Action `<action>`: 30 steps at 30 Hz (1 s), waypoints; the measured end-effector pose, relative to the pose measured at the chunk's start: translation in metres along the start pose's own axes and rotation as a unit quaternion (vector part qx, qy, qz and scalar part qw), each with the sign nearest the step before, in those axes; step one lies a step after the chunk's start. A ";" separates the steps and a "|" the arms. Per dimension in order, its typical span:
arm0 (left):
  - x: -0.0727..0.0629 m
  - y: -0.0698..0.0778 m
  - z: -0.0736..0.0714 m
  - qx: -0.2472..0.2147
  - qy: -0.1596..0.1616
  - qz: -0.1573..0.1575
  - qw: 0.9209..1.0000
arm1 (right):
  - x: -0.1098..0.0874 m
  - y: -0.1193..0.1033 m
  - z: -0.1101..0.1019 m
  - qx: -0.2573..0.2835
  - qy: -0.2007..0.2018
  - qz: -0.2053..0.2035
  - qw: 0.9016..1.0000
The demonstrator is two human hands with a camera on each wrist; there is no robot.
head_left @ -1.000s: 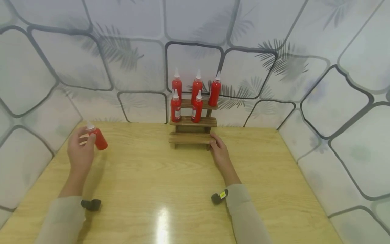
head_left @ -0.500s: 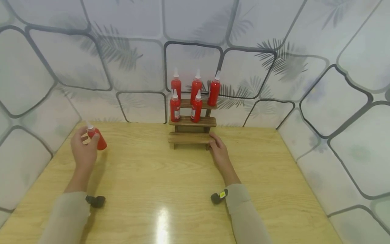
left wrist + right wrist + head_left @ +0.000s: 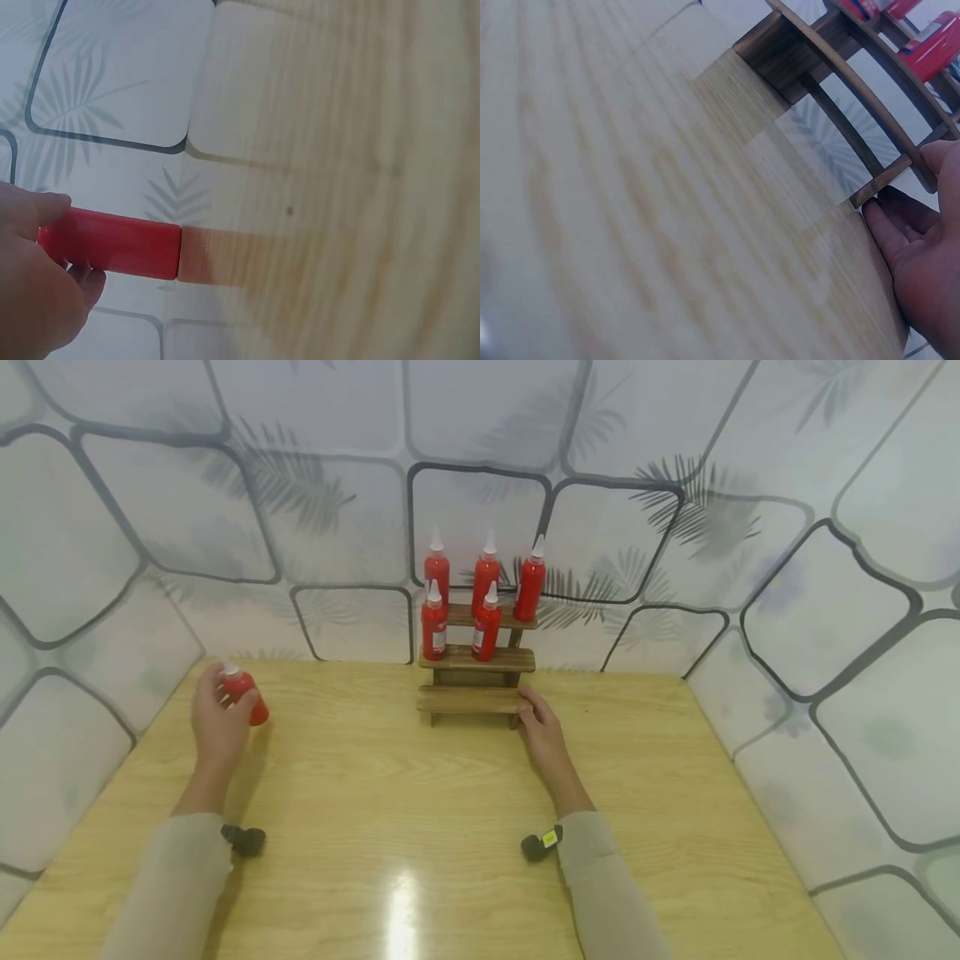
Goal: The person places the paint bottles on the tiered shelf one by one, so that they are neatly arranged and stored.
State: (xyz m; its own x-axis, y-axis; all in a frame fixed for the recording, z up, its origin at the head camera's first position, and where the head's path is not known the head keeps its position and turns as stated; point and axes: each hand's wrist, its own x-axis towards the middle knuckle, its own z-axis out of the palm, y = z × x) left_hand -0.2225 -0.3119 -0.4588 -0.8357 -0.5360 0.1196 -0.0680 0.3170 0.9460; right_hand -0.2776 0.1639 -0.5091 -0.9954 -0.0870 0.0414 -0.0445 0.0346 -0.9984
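My left hand (image 3: 221,714) holds a red squeeze bottle (image 3: 246,695) with a white pointed nozzle, thumb on one side and fingers on the other. In the left wrist view the bottle (image 3: 124,244) has its base right at its reflection in the tabletop. My right hand (image 3: 543,733) grips the right end of the lowest step of a three-step wooden display stand (image 3: 468,700). In the right wrist view the thumb lies at the step's end and the fingers are by the leg (image 3: 881,181). Several matching red bottles (image 3: 486,631) stand upright on the two upper steps.
The pale wooden table (image 3: 360,810) meets patterned walls (image 3: 337,518) at the back and both sides. The stand is close to the back wall. The lowest step bears no bottle. A black wrist camera (image 3: 243,840) sits on each sleeve.
My left hand has shifted a little to the right and slightly away from me, wrapping further round the bottle, which has moved slightly right with it. The right hand and stand stay put.
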 end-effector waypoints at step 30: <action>-0.037 0.021 0.039 -0.020 -0.074 0.054 0.996 | 0.001 0.001 -0.001 0.030 -0.006 0.010 0.999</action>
State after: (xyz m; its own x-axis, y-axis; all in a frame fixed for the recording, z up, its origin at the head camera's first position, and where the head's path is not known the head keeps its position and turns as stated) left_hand -0.2141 -0.2552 -0.4548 -0.9082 -0.3784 0.1792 0.0469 0.3333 0.9416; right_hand -0.2787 0.1648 -0.5098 -0.9948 -0.0991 0.0216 -0.0193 -0.0237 -0.9995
